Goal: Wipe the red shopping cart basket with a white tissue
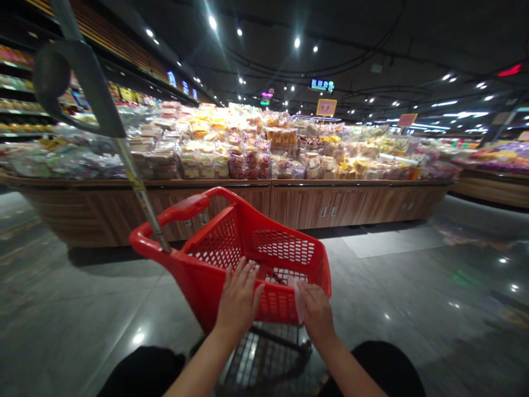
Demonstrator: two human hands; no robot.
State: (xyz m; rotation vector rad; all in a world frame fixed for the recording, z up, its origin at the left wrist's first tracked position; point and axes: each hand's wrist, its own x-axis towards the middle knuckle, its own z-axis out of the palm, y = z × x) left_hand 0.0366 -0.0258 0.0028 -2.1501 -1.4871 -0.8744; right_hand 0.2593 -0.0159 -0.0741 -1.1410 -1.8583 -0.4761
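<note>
A red plastic shopping cart [281, 248] with perforated basket walls stands in front of me. My left hand [239, 300] is at the near rim of the basket, its fingers stretched out and holding nothing. At the right end of the same rim, my right hand [316, 311] is closed on a thin whitish sheet [300, 302], which looks like a tissue or wipe and hangs against the basket's outer side. A metal pole [138, 187] with a grey, hooked plastic top rises from the cart's handle end at the left.
Beyond the cart runs a wood-fronted display counter [355, 204] piled with packaged foods [206, 149]. Stocked shelves [20, 99] line the left, and another display [496, 165] stands at the right. The floor [392, 275] is shiny grey tile.
</note>
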